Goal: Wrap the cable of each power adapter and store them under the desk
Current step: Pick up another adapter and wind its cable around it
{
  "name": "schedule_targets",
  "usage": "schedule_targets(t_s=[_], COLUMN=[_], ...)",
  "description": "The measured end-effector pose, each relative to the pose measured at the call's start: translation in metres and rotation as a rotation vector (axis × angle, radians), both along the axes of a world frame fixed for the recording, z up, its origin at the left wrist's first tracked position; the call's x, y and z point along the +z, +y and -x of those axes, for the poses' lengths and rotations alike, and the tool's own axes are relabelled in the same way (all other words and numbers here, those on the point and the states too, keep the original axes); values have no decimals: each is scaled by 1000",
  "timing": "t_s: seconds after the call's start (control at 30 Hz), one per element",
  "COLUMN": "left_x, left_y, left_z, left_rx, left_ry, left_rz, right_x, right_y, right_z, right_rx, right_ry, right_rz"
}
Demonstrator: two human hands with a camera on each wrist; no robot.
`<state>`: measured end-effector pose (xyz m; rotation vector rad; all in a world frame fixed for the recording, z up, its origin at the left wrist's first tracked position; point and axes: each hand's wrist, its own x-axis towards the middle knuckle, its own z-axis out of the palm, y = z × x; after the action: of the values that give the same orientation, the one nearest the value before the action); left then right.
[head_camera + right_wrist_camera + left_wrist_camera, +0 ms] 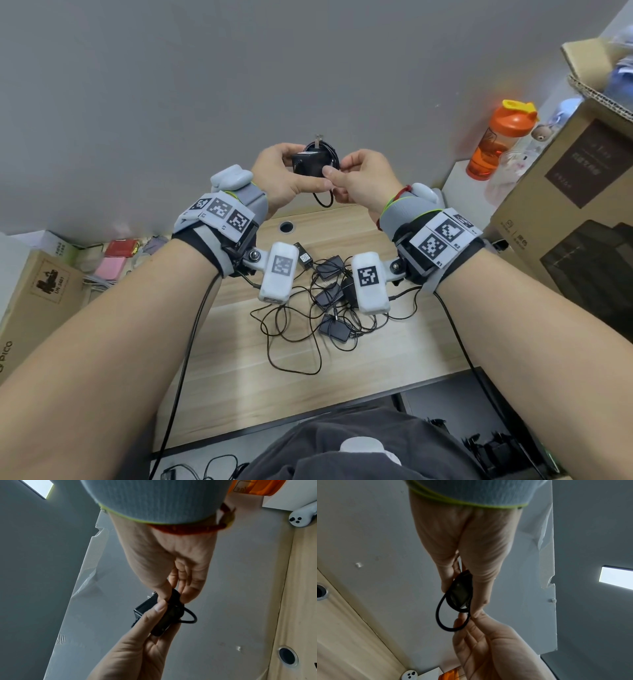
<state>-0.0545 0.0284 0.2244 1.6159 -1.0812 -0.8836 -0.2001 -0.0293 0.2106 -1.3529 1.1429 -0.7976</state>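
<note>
A black power adapter [310,162] is held up above the far edge of the desk, its prongs pointing upward and its cable wound around the body. My left hand [284,174] grips the adapter [460,592] between thumb and fingers. My right hand [356,174] pinches the cable [175,599] at the adapter's right side. A short loop of cable [323,200] hangs below both hands. Several more black adapters [334,298] lie in a tangle of loose cables on the desk under my wrists.
The light wooden desk [239,342] has a round cable hole [286,226] near its far edge. An orange bottle [496,140] and a big cardboard box [575,205] stand at the right. Boxes and pink packets [113,267] crowd the left.
</note>
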Motion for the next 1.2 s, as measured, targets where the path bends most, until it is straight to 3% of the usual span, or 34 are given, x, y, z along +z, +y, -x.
schedule_targets(t_s=[0.27, 0.47, 0.6, 0.77, 0.9, 1.2], left_x=[2, 1, -2, 4, 7, 5], left_y=[0, -1, -1, 4, 3, -3], left_z=[1, 1, 5, 12, 8, 13], left_rx=[-93, -115, -144, -205, -167, -159], left_ry=[-9, -49, 69, 168, 197, 200], left_rz=[-11, -23, -64, -34, -2, -95], right_x=[5, 3, -2, -5, -5, -9], right_y=[-4, -5, -5, -7, -8, -13], right_z=[-1, 2, 2, 5, 8, 7], right_rx=[-8, 17, 18, 7, 78, 15], right_ry=[53, 207, 265, 203, 1, -14], right_rz=[224, 362, 440, 427, 292, 305])
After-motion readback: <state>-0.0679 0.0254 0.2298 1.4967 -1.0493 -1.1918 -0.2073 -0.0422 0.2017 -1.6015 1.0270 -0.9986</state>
